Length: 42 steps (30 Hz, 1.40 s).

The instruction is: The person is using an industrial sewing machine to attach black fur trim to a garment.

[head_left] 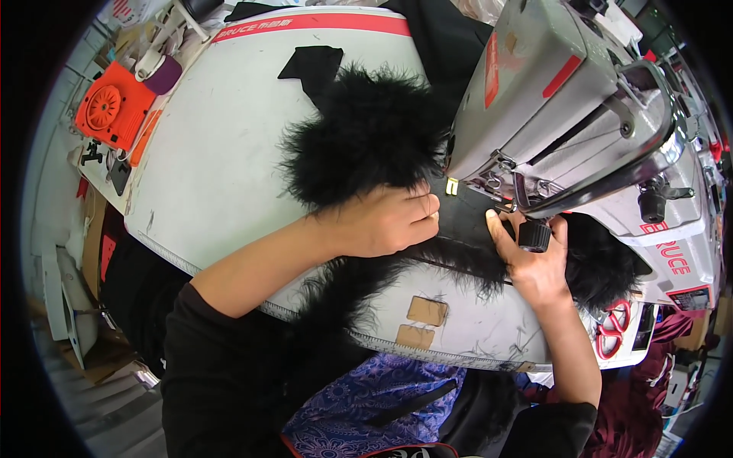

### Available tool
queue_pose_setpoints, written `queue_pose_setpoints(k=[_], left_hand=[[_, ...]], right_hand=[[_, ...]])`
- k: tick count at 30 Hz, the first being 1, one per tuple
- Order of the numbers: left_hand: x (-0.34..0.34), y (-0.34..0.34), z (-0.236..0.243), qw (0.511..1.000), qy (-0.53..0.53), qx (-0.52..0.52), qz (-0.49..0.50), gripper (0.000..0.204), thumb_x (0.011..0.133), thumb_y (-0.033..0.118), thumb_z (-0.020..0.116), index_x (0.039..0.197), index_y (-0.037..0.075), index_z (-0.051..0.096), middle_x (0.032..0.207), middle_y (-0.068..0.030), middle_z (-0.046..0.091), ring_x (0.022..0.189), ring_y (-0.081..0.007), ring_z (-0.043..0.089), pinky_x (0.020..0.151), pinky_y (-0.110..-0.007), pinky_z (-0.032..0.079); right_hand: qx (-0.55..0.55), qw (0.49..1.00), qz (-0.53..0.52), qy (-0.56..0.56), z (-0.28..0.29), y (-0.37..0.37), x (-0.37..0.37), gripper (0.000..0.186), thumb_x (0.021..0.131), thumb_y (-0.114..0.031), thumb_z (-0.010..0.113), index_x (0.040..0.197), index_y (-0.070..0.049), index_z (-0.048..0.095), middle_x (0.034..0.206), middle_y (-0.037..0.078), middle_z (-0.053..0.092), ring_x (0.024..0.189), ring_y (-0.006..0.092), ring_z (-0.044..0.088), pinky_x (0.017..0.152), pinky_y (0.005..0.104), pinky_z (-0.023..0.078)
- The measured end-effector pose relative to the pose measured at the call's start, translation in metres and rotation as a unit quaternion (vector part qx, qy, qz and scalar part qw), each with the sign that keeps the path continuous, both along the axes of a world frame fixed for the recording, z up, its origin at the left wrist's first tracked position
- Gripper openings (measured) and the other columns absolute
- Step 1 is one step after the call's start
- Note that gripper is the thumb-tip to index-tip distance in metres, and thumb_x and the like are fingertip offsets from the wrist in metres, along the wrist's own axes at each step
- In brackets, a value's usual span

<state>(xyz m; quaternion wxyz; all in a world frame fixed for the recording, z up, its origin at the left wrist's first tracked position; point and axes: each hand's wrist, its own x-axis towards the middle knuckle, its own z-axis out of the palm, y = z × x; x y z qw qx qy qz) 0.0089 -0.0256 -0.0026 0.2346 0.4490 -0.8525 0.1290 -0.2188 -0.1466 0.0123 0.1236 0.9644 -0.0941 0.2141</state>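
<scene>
Mainly white tabletop (221, 153), black fur (366, 141), clutter (118, 114)

Head-worn fisheye, downward onto the tabletop (221, 145)

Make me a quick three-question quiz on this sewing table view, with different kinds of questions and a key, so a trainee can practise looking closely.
1. Multiple choice: Which of the person's hands is nearer the black ribbed knob of the sewing machine? A: left. B: right.
2. True or false: The orange device with a round grille lies to the right of the sewing machine.
3. Fill in the colour: The fluffy material beside the left hand is ____.

Key:
1. B; the right hand is beside it.
2. False; it lies over on the left.
3. Black.
</scene>
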Motion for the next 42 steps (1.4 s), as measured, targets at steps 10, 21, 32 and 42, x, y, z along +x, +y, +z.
queue_pose_setpoints(k=[10, 21, 32, 42], left_hand=[[-0.025, -0.002, 0.015, 0.974, 0.114, 0.164, 0.105, 0.056, 0.058, 0.005, 0.068, 0.113, 0.008, 0.056, 0.100, -0.0089, 0.058, 0.090, -0.0279, 0.054, 0.072, -0.040, 0.047], [-0.026, -0.008, 0.010, 0.975, 0.096, 0.129, 0.151, 0.022, 0.069, 0.004, 0.058, 0.091, 0.003, 0.056, 0.085, -0.0099, 0.057, 0.080, -0.0277, 0.058, 0.067, -0.037, 0.047], [-0.009, -0.007, 0.002, 0.987, 0.134, 0.068, 0.049, 0.017, 0.078, 0.007, 0.061, 0.093, 0.001, 0.065, 0.089, -0.0084, 0.060, 0.080, -0.0232, 0.059, 0.068, -0.032, 0.048], [-0.010, -0.002, 0.001, 0.994, 0.069, 0.074, 0.033, 0.026, 0.066, 0.002, 0.062, 0.092, 0.001, 0.064, 0.094, -0.0082, 0.057, 0.090, -0.0250, 0.058, 0.078, -0.034, 0.049]], right_hand=[[0.027, 0.998, 0.031, 0.040, 0.004, -0.007, -0.001, 0.041, 0.063, -0.007, 0.063, 0.103, -0.016, 0.065, 0.097, 0.000, 0.060, 0.086, 0.0225, 0.054, 0.082, 0.0434, 0.036], [0.050, 0.995, 0.043, -0.073, 0.002, -0.011, 0.008, 0.015, 0.071, -0.014, 0.073, 0.084, -0.009, 0.066, 0.089, 0.002, 0.060, 0.088, 0.0254, 0.048, 0.077, 0.0370, 0.038], [0.115, 0.986, 0.079, -0.088, -0.006, -0.011, 0.009, 0.012, 0.072, -0.011, 0.072, 0.079, -0.012, 0.062, 0.084, 0.004, 0.056, 0.080, 0.0284, 0.050, 0.068, 0.0385, 0.040], [0.078, 0.992, 0.081, -0.059, -0.005, -0.014, 0.011, 0.019, 0.072, -0.006, 0.067, 0.091, -0.012, 0.065, 0.079, 0.007, 0.059, 0.074, 0.0273, 0.056, 0.067, 0.0380, 0.044]])
